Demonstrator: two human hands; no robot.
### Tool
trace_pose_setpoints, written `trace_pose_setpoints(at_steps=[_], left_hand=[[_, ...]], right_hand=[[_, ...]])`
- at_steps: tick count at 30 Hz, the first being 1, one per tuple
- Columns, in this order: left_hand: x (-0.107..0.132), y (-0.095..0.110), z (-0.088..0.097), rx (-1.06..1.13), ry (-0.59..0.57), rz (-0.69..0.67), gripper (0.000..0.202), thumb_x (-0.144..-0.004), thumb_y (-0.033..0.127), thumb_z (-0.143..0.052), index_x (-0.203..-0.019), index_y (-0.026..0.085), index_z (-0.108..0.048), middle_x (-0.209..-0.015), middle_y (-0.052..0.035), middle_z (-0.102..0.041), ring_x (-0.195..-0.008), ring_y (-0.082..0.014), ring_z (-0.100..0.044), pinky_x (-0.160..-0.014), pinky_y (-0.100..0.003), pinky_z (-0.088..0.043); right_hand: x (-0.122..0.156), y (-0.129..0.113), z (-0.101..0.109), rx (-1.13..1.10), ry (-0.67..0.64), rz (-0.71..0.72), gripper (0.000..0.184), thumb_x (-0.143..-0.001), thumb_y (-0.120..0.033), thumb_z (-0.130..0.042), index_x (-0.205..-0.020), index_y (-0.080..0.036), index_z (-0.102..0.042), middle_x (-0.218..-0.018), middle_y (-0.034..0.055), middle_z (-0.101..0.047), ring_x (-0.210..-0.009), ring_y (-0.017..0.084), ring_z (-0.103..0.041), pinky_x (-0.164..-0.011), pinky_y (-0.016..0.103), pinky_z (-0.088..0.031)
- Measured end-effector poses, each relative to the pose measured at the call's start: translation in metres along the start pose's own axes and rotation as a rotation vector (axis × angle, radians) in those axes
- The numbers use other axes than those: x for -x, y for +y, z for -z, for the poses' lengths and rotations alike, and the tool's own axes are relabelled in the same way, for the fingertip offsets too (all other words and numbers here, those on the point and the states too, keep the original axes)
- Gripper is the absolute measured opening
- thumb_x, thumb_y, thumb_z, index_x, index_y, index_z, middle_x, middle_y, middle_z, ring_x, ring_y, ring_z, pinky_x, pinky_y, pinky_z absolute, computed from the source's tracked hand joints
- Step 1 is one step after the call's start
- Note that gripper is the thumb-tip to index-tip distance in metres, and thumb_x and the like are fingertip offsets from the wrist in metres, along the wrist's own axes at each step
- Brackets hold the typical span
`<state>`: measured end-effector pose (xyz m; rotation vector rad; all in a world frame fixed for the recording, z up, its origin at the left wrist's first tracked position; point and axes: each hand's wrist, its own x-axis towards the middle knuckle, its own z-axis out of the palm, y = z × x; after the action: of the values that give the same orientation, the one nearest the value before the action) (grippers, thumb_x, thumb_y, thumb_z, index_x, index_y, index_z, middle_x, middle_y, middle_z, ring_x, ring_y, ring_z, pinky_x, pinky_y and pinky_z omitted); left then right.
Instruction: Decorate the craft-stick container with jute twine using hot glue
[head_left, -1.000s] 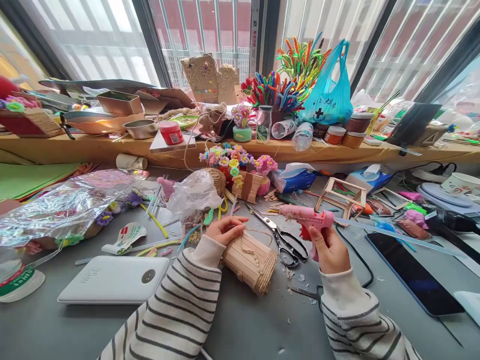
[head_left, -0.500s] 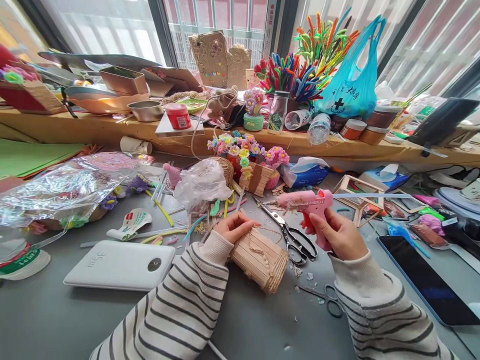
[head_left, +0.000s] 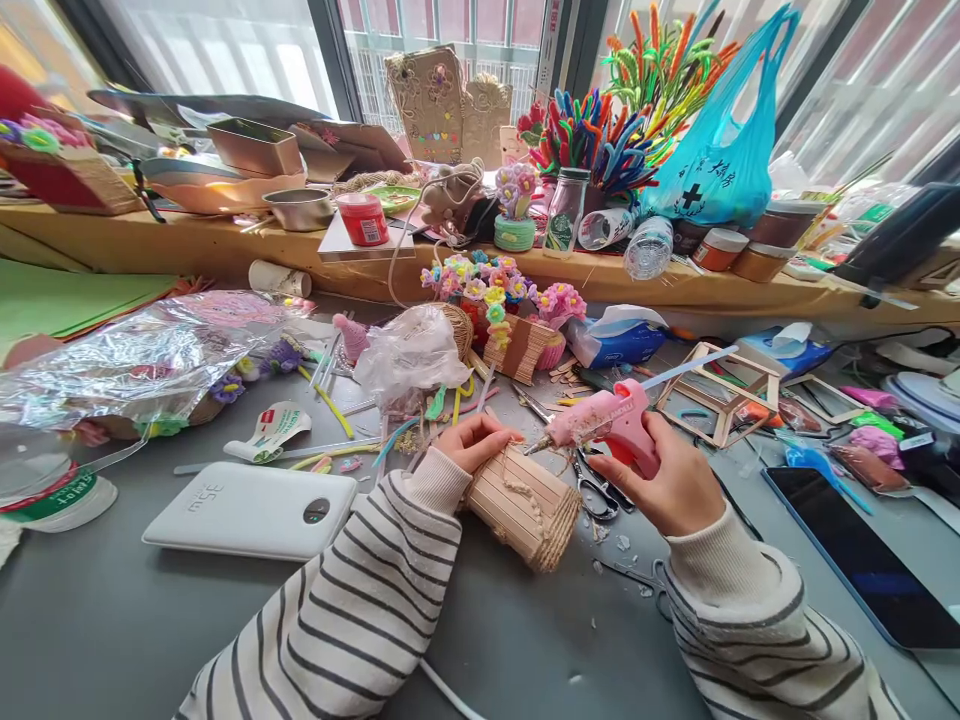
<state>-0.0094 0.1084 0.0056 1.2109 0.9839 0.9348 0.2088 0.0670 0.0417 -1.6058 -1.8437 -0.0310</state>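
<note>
1. At the far left, a crinkled cellophane bag (head_left: 135, 365) lies on the grey tabletop (head_left: 90, 620), with small coloured flowers showing through it.
2. Nearer the person, a white power bank (head_left: 251, 510) lies flat, just left of the striped left sleeve.
3. The left hand (head_left: 476, 442) rests on the far end of the stick cylinder (head_left: 521, 505). Its fingers (head_left: 495, 437) are curled closed over that end and pin it down.
4. The stick cylinder lies on its side on the tabletop between the two hands. It is made of pale wooden sticks, with twine wound round its nearer end.
5. The pink glue gun (head_left: 607, 425) is tilted, nozzle pointing down and left at the cylinder's upper side. Whether the tip touches the loose twine there cannot be told.
6. Black-handled scissors (head_left: 592, 490) lie under the gun, just right of the cylinder.
7. The right hand (head_left: 675, 485) holds the gun by its grip, fingers wrapped tightly round the handle.
8. Beyond that hand stands a wooden frame (head_left: 720, 395) of thin sticks.
9. At the right, a dark-screened tablet (head_left: 855, 555) lies flat.
</note>
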Motion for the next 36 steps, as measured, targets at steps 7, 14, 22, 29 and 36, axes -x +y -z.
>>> trace_pose_setpoints(at_steps=[7,14,22,29,36], left_hand=[[-0.001,-0.002,0.001,-0.002,-0.011,-0.020,0.027,-0.065,0.041,-0.063,-0.069,0.014,-0.058,-0.082,-0.0047,-0.063,-0.075,-0.0142,-0.053,-0.071,-0.026,-0.038],[0.000,0.002,-0.002,0.018,0.013,-0.002,0.032,-0.059,0.044,-0.066,-0.066,0.014,-0.058,-0.079,-0.0048,-0.063,-0.076,-0.0159,-0.054,-0.071,-0.028,-0.038],[-0.001,0.001,-0.002,0.027,0.015,0.010,0.031,-0.060,0.043,-0.066,-0.067,0.014,-0.057,-0.079,-0.0052,-0.063,-0.074,-0.0154,-0.054,-0.069,-0.027,-0.038],[0.001,0.000,-0.001,0.014,0.002,0.000,0.028,-0.064,0.041,-0.064,-0.067,0.014,-0.055,-0.081,-0.0051,-0.063,-0.075,-0.0151,-0.054,-0.070,-0.027,-0.038],[0.001,0.000,-0.001,0.019,0.003,0.001,0.027,-0.064,0.039,-0.063,-0.067,0.014,-0.056,-0.080,-0.0043,-0.063,-0.075,-0.0148,-0.054,-0.071,-0.027,-0.038]], right_hand=[[0.016,0.011,-0.022,0.184,0.138,0.137,0.038,-0.071,-0.053,-0.047,-0.078,-0.015,-0.050,-0.053,-0.0001,-0.051,-0.041,0.012,-0.044,-0.040,0.023,-0.033],[0.028,0.012,-0.031,0.192,0.171,0.103,0.041,-0.076,-0.051,-0.041,-0.085,-0.013,-0.053,-0.057,0.0025,-0.055,-0.041,0.012,-0.045,-0.039,0.025,-0.034],[0.029,0.014,-0.037,0.240,0.268,0.221,0.041,-0.079,-0.048,-0.039,-0.088,-0.010,-0.053,-0.057,0.0036,-0.056,-0.042,0.012,-0.049,-0.038,0.024,-0.035],[0.030,0.013,-0.040,0.244,0.284,0.217,0.042,-0.081,-0.047,-0.037,-0.090,-0.009,-0.053,-0.058,0.0046,-0.057,-0.044,0.013,-0.049,-0.039,0.024,-0.035],[0.031,0.016,-0.042,0.217,0.309,0.238,0.040,-0.080,-0.044,-0.040,-0.092,-0.008,-0.053,-0.060,0.0060,-0.058,-0.045,0.014,-0.050,-0.040,0.025,-0.036]])
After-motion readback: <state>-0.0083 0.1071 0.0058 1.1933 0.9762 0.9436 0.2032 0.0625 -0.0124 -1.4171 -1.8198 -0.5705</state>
